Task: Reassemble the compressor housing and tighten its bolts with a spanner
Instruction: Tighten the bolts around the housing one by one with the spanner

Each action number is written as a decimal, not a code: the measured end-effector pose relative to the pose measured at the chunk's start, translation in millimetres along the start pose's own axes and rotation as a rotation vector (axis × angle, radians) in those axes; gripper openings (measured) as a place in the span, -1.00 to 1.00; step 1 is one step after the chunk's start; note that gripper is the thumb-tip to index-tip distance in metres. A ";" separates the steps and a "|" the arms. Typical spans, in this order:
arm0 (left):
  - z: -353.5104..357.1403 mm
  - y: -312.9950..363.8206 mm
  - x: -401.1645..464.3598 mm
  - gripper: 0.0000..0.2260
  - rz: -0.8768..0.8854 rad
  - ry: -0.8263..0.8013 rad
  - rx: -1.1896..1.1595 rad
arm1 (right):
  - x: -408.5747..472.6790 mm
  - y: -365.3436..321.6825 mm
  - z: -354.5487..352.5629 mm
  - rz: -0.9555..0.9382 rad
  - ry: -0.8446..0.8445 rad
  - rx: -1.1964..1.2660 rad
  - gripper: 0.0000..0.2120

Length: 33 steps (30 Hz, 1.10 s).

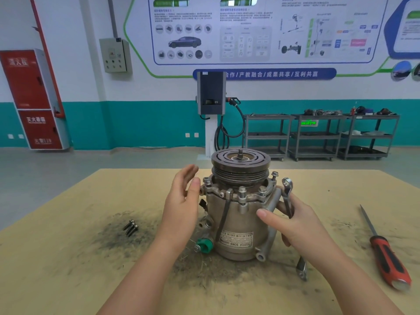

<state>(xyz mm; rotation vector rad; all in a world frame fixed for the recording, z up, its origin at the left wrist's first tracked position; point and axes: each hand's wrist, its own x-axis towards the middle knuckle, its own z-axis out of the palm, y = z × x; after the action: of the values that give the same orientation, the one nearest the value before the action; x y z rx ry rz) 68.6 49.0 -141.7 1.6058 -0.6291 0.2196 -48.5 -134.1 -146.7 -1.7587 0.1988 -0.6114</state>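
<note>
- Compressor (236,214) stands upright in the middle of your tan worktable (68,269), pulley (241,167) on top with its threaded shaft end pointing up, label facing you.
- Around the compressor's upper flange you can see several bolts (242,194) standing in their holes; the one at the compressor's far right (274,175) sits noticeably higher than the others.
- Your left hand (184,201) is just left of the compressor at flange height, fingers straight and relaxed, grasping nothing. Whether the fingertips touch the flange cannot be told.
- Your right hand (293,226) is against the compressor's right side, fingers curled round the shank of a spanner (288,196). Your thumb stretches across the front of the compressor body.
- The spanner's ring end rises above your hand, just right of the compressor's flange and close under that raised bolt, not on any bolt head. Its other end (301,268) shows below your hand, near the compressor's base.
- A thin metal strap (223,214) hangs down the front of the compressor from the flange.
- A green-capped port (204,244) sticks out low on the compressor's left.
- Two loose dark bolts (131,227) lie together on the table well left of the compressor, on a dark grimy smear.
- A red-handled screwdriver (384,253) lies on the table well right of the compressor, tip pointing away from you.
</note>
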 end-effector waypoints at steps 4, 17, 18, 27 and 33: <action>5.6 -0.4 -2.4 -0.48 -0.184 -0.080 -0.086 | 6.1 2.6 -6.1 0.042 -0.067 0.056 -0.30; -22.2 8.8 -17.2 -0.47 -0.085 0.566 0.249 | -3.3 -6.2 1.9 -0.044 0.258 -0.078 -0.07; -33.7 -0.6 -8.3 -0.56 -0.126 0.554 0.301 | -7.2 -9.0 8.9 -0.060 0.234 -0.103 -0.11; -105.0 -80.9 18.5 -0.66 -0.559 0.071 0.807 | -16.4 -16.2 28.4 -0.141 0.189 -0.205 -0.26; -99.1 -80.0 18.2 -0.65 -0.536 0.011 0.838 | -18.4 -19.7 29.7 -0.181 0.181 -0.127 -0.48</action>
<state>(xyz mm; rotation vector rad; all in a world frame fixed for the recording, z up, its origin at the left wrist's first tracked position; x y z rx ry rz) 146.7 140.9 -186.6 2.5089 -0.0515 0.0893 -52.9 -95.1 -138.4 -1.8564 0.2088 -0.9078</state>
